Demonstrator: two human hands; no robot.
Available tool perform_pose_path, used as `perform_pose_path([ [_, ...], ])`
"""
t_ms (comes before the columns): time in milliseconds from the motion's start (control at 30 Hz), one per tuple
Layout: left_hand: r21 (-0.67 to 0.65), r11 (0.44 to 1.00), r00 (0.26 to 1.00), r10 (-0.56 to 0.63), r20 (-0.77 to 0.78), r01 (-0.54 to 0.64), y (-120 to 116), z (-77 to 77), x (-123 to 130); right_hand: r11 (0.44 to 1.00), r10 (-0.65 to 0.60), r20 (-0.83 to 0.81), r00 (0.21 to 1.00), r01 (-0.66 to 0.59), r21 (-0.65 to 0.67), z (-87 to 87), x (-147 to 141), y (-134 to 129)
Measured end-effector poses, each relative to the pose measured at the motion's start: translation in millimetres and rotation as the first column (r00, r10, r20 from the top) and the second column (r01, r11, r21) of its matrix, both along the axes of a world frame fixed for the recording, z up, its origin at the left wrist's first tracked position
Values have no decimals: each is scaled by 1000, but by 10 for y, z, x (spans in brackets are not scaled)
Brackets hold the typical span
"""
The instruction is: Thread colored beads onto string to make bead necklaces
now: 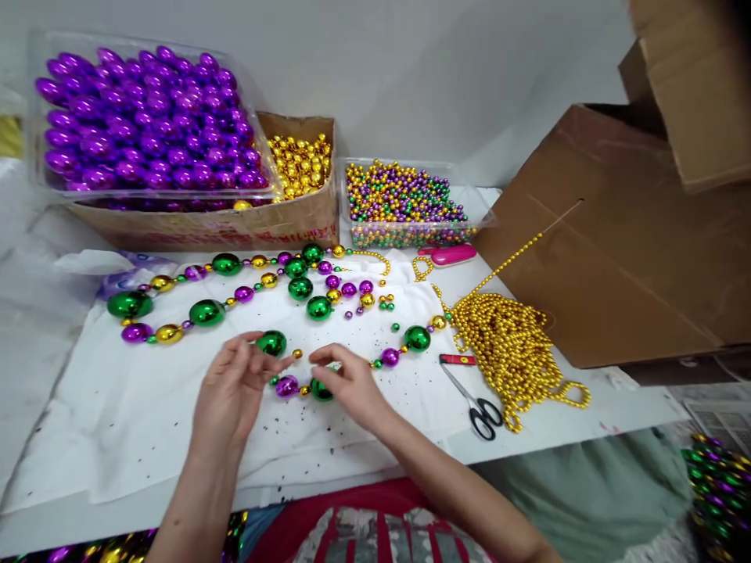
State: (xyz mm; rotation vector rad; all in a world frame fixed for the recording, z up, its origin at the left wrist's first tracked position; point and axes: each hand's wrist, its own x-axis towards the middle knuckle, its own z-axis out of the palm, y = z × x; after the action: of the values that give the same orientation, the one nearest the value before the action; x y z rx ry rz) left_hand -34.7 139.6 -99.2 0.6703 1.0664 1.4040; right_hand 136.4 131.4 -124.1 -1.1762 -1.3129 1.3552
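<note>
My left hand is closed in a pinch beside a large green bead; what lies between its fingertips is too small to make out. A small gold bead shows between my two hands. My right hand has thumb and forefinger close together above another green bead, which it partly covers; its grip is unclear. Below the hands a purple bead sits on the strand, which runs right to a green bead. Another beaded strand lies on the white cloth.
Behind are a tray of purple beads, a box of gold beads and a tray of mixed beads. Gold bead strings, scissors, a pink tool and a large cardboard box lie right.
</note>
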Motion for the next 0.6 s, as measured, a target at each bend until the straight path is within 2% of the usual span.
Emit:
perform_pose_path([
  [67, 47, 997, 997, 60, -39, -58, 64, 146, -139, 991, -90, 231, 969, 64, 122, 37, 497, 94],
  [100, 79, 993, 993, 92, -69, -87, 95, 220, -213, 977, -180, 385, 905, 117, 180, 54, 788, 152],
  [133, 117, 987, 986, 125, -107, -112, 124, 290, -286, 952, -290, 549, 784, 177, 250, 61, 1088, 214],
  [167, 159, 978, 976, 160, -150, -136, 153, 352, -357, 937, -341, 594, 728, 216, 273, 52, 1383, 278],
  [267, 269, 947, 934, 245, -259, -174, 240, 466, -547, 929, -369, 688, 624, 229, 291, -112, 2107, 463],
  [300, 292, 940, 920, 265, -289, -179, 272, 481, -604, 946, -323, 825, 464, 120, 302, -202, 2272, 510],
  [333, 311, 933, 904, 284, -321, -182, 304, 489, -655, 960, -271, 915, 301, 7, 282, -295, 2396, 546],
  [367, 327, 927, 885, 299, -356, -182, 336, 493, -701, 966, -219, 960, 174, -101, 239, -379, 2485, 569],
  [400, 344, 922, 864, 314, -393, -179, 366, 498, -741, 961, -200, 978, 65, -183, 209, -448, 2544, 582],
  [433, 361, 916, 843, 329, -426, -175, 395, 506, -776, 953, -189, 982, -3, -241, 183, -496, 2580, 588],
  [500, 394, 904, 808, 353, -471, -165, 450, 535, -836, 940, -191, 980, -49, -298, 168, -537, 2614, 593],
  [600, 428, 889, 780, 383, -495, -165, 533, 604, -930, 928, -192, 981, -36, -333, 169, -528, 2654, 609],
])
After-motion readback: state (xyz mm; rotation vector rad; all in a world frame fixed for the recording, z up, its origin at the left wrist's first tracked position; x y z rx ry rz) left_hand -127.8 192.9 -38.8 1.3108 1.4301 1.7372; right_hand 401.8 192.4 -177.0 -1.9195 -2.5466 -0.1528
